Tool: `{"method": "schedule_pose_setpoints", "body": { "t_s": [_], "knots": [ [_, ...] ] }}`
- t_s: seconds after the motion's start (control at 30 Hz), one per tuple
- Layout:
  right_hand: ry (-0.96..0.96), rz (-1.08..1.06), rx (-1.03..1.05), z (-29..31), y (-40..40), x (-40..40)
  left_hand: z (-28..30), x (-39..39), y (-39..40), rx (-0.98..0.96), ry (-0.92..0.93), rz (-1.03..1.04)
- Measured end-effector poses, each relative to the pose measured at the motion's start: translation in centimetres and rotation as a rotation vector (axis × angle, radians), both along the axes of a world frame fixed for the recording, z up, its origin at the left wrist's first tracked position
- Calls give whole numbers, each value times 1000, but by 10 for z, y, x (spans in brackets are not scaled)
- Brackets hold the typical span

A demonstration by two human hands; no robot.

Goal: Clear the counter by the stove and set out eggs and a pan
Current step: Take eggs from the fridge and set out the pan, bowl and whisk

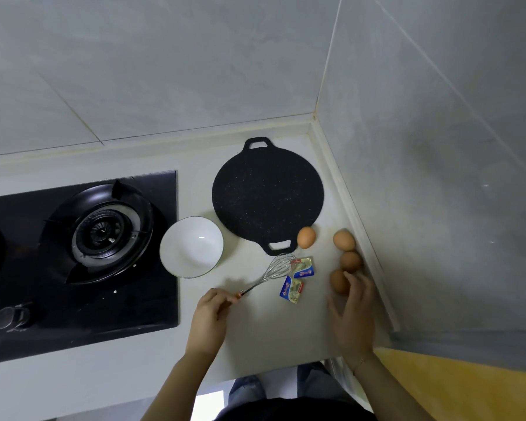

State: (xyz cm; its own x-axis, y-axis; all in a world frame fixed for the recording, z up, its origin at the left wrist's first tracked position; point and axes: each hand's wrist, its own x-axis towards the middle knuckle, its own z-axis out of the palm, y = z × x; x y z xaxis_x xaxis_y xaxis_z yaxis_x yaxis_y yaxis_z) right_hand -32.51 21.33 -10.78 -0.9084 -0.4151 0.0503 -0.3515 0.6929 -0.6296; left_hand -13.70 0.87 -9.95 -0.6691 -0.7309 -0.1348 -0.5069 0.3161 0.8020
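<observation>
A flat black pan (267, 192) with two loop handles lies on the white counter (255, 329) near the back corner. One brown egg (306, 237) sits by the pan's near handle. Three more brown eggs (344, 240) line up along the right wall. My right hand (353, 314) lies next to the nearest egg (337, 281), fingers relaxed and touching it. My left hand (210, 317) grips the handle of a wire whisk (274, 270), whose head rests on the counter.
A white bowl (191, 247) stands between the pan and the black gas stove (82, 253). Two small blue-and-yellow packets (296, 279) lie beside the whisk head. Tiled walls close the back and right. A yellow surface (468, 390) is at lower right.
</observation>
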Motion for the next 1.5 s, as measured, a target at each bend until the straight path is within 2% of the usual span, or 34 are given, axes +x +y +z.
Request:
{"method": "schedule_pose_setpoints", "body": {
  "t_s": [0.2,0.43,0.6,0.7,0.87,0.97,1.17,1.3,1.4,1.5],
  "knots": [
    [-119,34,-65,20,-7,-8,4,9,2,-34,-46,20],
    [-143,88,-58,33,-26,-16,4,3,-3,-185,-166,-42],
    [-180,94,-36,35,-25,-11,26,-17,2,-121,-133,-66],
    [-215,131,34,40,-25,-11,54,-51,10,40,-53,46],
    [-263,205,92,44,-31,-19,61,-120,0,680,-113,429],
    [-227,225,170,44,-36,-21,49,-144,-14,850,-119,504],
    [-187,267,277,34,-46,-37,38,-169,-22,901,-139,576],
    [-180,273,333,34,-51,-49,30,-175,-20,837,-181,575],
    [-149,269,381,36,-54,-52,28,-176,-22,869,-139,599],
    [-133,238,357,39,-57,-52,39,-175,-20,946,11,630]
  ]
}}
